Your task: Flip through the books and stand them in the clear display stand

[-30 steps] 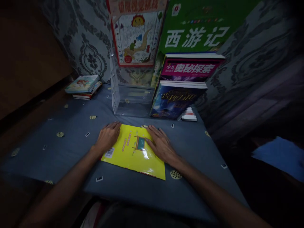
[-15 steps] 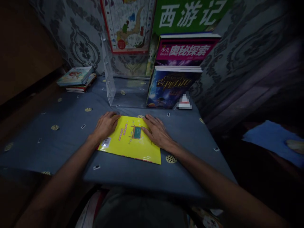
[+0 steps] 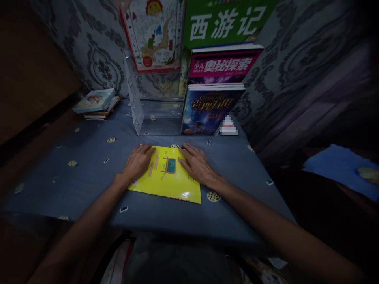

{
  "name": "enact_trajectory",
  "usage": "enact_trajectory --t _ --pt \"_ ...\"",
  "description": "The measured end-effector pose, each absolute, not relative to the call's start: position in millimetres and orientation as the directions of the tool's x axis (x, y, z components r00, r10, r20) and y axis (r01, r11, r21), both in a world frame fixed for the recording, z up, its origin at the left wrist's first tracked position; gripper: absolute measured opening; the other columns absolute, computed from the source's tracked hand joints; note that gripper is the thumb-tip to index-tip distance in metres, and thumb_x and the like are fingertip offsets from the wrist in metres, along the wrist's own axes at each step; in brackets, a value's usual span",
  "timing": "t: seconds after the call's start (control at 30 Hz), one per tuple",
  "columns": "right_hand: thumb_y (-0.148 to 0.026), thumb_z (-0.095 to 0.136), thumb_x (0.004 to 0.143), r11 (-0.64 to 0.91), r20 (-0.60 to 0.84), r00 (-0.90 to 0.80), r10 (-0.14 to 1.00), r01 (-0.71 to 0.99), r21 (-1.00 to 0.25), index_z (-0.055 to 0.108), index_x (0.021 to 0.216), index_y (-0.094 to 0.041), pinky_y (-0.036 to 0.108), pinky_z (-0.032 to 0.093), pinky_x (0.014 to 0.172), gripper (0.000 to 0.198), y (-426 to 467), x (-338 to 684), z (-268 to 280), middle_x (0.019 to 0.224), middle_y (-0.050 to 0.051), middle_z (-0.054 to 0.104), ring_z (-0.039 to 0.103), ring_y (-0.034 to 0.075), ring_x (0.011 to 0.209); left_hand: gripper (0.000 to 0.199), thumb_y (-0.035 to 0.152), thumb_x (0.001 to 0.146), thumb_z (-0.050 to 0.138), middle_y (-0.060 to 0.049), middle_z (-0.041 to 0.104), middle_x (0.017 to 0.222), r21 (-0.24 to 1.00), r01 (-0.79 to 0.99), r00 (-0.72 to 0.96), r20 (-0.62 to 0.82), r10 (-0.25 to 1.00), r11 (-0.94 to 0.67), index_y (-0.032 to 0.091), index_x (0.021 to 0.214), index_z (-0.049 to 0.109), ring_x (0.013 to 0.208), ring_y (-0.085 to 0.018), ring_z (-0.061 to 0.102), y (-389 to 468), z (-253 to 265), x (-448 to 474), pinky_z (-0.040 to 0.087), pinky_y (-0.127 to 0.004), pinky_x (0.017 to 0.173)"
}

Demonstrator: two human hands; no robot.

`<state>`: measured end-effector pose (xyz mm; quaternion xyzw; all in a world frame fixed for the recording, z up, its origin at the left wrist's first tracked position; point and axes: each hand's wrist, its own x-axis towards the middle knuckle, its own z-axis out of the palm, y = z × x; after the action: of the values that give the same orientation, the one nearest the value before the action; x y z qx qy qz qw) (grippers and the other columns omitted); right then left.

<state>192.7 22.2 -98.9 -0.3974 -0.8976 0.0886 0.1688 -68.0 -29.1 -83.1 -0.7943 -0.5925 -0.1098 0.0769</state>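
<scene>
Yellow book (image 3: 170,187): flat on table (image 3: 237,213), at 6 o'clock from rack (image 3: 134,96). Long axis roughly 9–3 o'clock, right end slightly toward 4; printed lines (image 3: 156,162) run 7 to 1. Right hand (image 3: 199,165): spread flat over 2 o'clock corner. Left hand (image 3: 138,161): over 10 o'clock edge; grip cannot be told.

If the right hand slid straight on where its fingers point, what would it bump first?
Probably the clear stand: the right hand points forward and leftward at its front edge, though depth is hard to judge.
</scene>
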Motion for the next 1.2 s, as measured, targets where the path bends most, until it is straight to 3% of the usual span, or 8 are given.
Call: enact_trajectory --t 0.2,0.37,0.5,0.8,1.03,1.2 --pt "-0.029 0.046 0.101 0.709 0.314 -0.637 0.704 0.658 -0.254 0.066 0.130 -0.012 0.057 0.043 0.113 0.039 22.0 193.1 -98.8 0.150 0.021 0.054 0.049 0.035 0.141 0.041 0.036 0.105 0.045 -0.013 0.057 0.148 0.108 0.872 0.452 0.191 0.871 -0.477 0.022 0.140 0.058 0.140 -0.029 0.050 -47.0 -77.9 -54.0 0.040 -0.052 0.116" --pt "-0.021 0.047 0.100 0.798 0.394 -0.696 0.600 0.551 -0.242 0.072 0.119 -0.013 0.054 0.045 0.110 0.032 21.5 190.4 -98.9 0.136 0.020 0.066 0.056 0.033 0.134 0.073 0.068 0.095 0.048 -0.013 0.036 0.165 0.150 0.811 0.566 0.039 0.823 -0.565 0.027 0.155 0.039 0.155 -0.033 0.025 -82.1 -69.2 -44.6 0.024 -0.061 0.123" --pt "-0.022 0.048 0.101 0.870 0.400 -0.773 0.492 0.420 -0.259 0.070 0.124 -0.016 0.056 0.044 0.111 0.033 15.2 188.8 -99.0 0.132 0.018 0.069 0.059 0.030 0.131 0.085 0.074 0.092 0.047 -0.015 0.030 0.167 0.105 0.806 0.584 0.015 0.812 -0.582 0.027 0.160 0.029 0.157 -0.033 0.018 -99.0 -70.2 -40.8 0.021 -0.061 0.124" --pt "-0.029 0.048 0.103 0.917 0.357 -0.868 0.346 0.233 -0.324 0.059 0.141 -0.018 0.054 0.036 0.121 0.041 2.0 207.6 -102.3 0.152 0.013 0.054 0.044 0.025 0.147 0.065 0.058 0.099 0.050 -0.016 0.056 0.150 -0.177 0.760 0.650 0.193 0.735 -0.625 0.018 0.150 0.046 0.145 -0.031 0.046 -108.6 -81.5 -36.7 0.041 -0.049 0.117" --pt "-0.030 0.046 0.104 0.845 0.310 -0.808 0.500 0.378 -0.378 0.060 0.141 -0.018 0.055 0.036 0.121 0.042 15.5 225.9 -106.6 0.147 0.014 0.059 0.049 0.027 0.143 0.038 0.040 0.104 0.050 -0.013 0.071 0.128 -0.234 0.742 0.670 0.289 0.684 -0.628 0.016 0.132 0.057 0.127 -0.027 0.063 -112.7 -80.4 -31.3 0.055 -0.040 0.102" --pt "-0.027 0.047 0.102 0.786 0.285 -0.735 0.615 0.547 -0.287 0.067 0.134 -0.022 0.063 0.033 0.118 0.038 22.1 231.2 -96.7 0.141 0.012 0.064 0.052 0.030 0.140 0.031 0.039 0.105 0.046 -0.011 0.074 0.116 -0.236 0.750 0.661 0.313 0.682 -0.618 0.014 0.119 0.060 0.116 -0.026 0.069 -106.9 -79.3 -26.5 0.059 -0.036 0.090"
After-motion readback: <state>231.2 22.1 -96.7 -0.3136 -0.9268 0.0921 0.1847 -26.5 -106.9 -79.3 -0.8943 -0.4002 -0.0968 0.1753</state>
